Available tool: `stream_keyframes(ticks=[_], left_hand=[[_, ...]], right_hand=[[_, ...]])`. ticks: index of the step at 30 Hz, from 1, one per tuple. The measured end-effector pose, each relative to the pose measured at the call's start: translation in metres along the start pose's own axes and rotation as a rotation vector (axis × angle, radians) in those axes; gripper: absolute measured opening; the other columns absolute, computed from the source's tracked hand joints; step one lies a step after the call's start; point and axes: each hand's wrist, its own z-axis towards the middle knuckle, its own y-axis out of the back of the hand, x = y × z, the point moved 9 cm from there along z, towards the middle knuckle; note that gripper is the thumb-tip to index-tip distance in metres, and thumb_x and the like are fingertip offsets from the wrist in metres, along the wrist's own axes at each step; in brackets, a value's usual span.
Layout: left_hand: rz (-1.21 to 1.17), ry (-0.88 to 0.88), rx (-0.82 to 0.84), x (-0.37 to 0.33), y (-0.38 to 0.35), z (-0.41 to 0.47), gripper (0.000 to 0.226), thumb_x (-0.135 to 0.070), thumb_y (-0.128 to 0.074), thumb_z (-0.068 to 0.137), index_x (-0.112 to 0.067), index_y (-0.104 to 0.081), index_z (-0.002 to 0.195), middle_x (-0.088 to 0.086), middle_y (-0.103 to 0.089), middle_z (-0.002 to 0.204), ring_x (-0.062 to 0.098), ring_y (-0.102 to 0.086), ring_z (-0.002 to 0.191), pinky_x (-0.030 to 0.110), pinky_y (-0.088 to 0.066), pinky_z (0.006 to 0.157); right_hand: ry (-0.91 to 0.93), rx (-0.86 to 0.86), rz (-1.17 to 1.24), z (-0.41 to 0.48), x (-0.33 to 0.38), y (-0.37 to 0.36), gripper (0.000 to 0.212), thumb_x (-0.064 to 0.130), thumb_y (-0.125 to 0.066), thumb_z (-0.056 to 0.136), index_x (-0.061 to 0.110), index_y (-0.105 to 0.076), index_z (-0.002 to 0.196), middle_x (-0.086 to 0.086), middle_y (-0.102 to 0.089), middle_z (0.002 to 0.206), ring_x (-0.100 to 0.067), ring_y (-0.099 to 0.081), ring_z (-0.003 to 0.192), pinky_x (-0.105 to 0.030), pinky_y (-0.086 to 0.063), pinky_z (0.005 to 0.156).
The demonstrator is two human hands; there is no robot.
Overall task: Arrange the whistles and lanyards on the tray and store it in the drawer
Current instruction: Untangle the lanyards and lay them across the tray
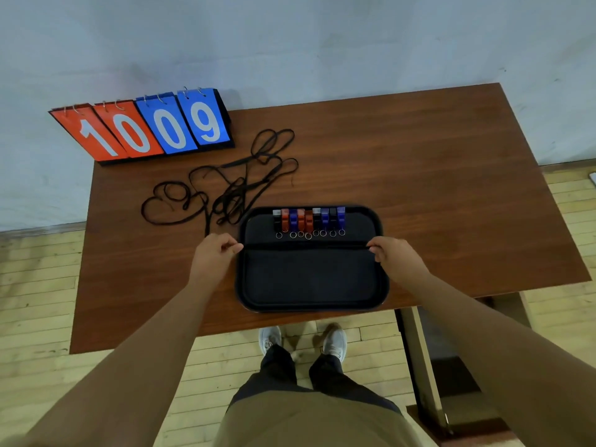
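A black tray lies on the brown wooden table near its front edge. Several whistles, black, red and blue, stand side by side in a row along the tray's far part, key rings toward me. One black lanyard runs straight across the tray's middle, just below the rings. My left hand pinches its end at the tray's left rim. My right hand pinches the other end at the right rim. A tangle of more black lanyards lies on the table, left of and behind the tray.
A flip scoreboard reading 1009 stands at the table's back left corner against the wall. A table leg with a dark unit behind it stands under the right front. My feet are on the wooden floor below the table edge.
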Motion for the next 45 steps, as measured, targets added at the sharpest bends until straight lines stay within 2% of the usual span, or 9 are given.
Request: stream_keyframes(ticks=[7,10,13,16,22,28,32,37,45], left_hand=[[-0.093,0.075,-0.002,0.011,-0.024,-0.003,0.011,-0.023,-0.069,0.092,-0.016,-0.065,0.084,-0.001,-0.067,0.086,0.014,-0.06,0.084,0.022,-0.04,0.065],[-0.087,0.073,-0.006,0.012,-0.028,-0.001,0.01,-0.019,-0.068,0.093,-0.015,-0.063,0.085,-0.001,-0.066,0.087,0.015,-0.06,0.084,0.02,-0.041,0.065],[-0.033,0.024,-0.01,0.009,-0.03,0.007,0.008,-0.015,-0.067,0.093,-0.017,-0.068,0.101,-0.004,-0.066,0.097,0.015,-0.059,0.095,0.027,-0.043,0.08],[0.063,-0.037,-0.002,0.008,-0.036,0.015,0.012,-0.016,-0.067,0.093,-0.016,-0.072,0.104,0.002,-0.065,0.104,0.023,-0.056,0.106,0.034,-0.042,0.092],[0.168,-0.1,-0.05,0.007,-0.042,0.021,0.012,-0.021,-0.066,0.094,-0.014,-0.075,0.099,0.002,-0.048,0.103,0.027,-0.042,0.109,0.036,-0.038,0.099],[0.211,-0.122,-0.111,0.007,-0.042,0.015,0.011,-0.025,-0.068,0.093,-0.017,-0.073,0.099,0.004,-0.045,0.105,0.028,-0.041,0.105,0.038,-0.041,0.097],[0.125,-0.098,-0.102,0.006,-0.038,0.007,0.013,-0.022,-0.067,0.092,-0.019,-0.06,0.102,0.004,-0.038,0.113,0.024,-0.037,0.113,0.037,-0.041,0.096],[0.009,-0.037,-0.089,0.008,-0.017,0.004,0.025,-0.028,-0.066,0.091,-0.021,-0.05,0.109,0.002,-0.036,0.119,0.022,-0.04,0.118,0.037,-0.044,0.094],[0.007,-0.049,-0.13,-0.002,0.038,0.046,0.014,-0.019,-0.059,0.095,-0.015,-0.056,0.108,0.007,-0.044,0.121,0.028,-0.045,0.115,0.031,-0.038,0.09]], right_hand=[[-0.015,-0.096,-0.052,0.007,-0.021,-0.018,0.01,0.021,-0.05,0.103,0.015,-0.057,0.105,-0.003,-0.067,0.082,-0.017,-0.06,0.066,-0.032,-0.048,0.052],[0.027,-0.153,-0.093,0.013,-0.02,-0.021,0.009,0.018,-0.056,0.1,0.014,-0.063,0.097,-0.002,-0.063,0.085,-0.022,-0.06,0.078,-0.037,-0.051,0.064],[0.042,-0.204,-0.152,0.018,-0.021,-0.023,0.009,0.016,-0.059,0.098,0.013,-0.066,0.094,-0.003,-0.062,0.09,-0.026,-0.057,0.088,-0.042,-0.05,0.078],[0.046,-0.221,-0.213,0.023,-0.021,-0.027,0.01,0.015,-0.056,0.099,0.011,-0.065,0.099,-0.006,-0.061,0.096,-0.029,-0.054,0.094,-0.04,-0.043,0.081],[0.006,-0.329,-0.269,0.029,-0.021,-0.021,0.016,0.01,-0.058,0.097,0.008,-0.067,0.11,-0.013,-0.058,0.108,-0.035,-0.05,0.104,-0.046,-0.039,0.09],[-0.002,-0.34,-0.291,0.026,-0.023,-0.025,0.02,0.01,-0.059,0.095,0.009,-0.069,0.112,-0.014,-0.058,0.109,-0.036,-0.049,0.105,-0.048,-0.04,0.091],[-0.02,-0.368,-0.291,0.021,-0.017,-0.019,0.022,0.017,-0.056,0.096,0.009,-0.068,0.113,-0.011,-0.06,0.111,-0.033,-0.051,0.106,-0.047,-0.041,0.092],[-0.011,-0.383,-0.222,0.021,0.008,0.002,0.028,0.016,-0.051,0.094,0.007,-0.066,0.116,-0.012,-0.06,0.117,-0.033,-0.051,0.112,-0.047,-0.039,0.096],[0.159,-0.43,-0.107,0.067,0.115,0.04,0.027,0.014,-0.051,0.092,0.005,-0.064,0.114,-0.011,-0.059,0.112,-0.029,-0.055,0.106,-0.043,-0.042,0.094]])
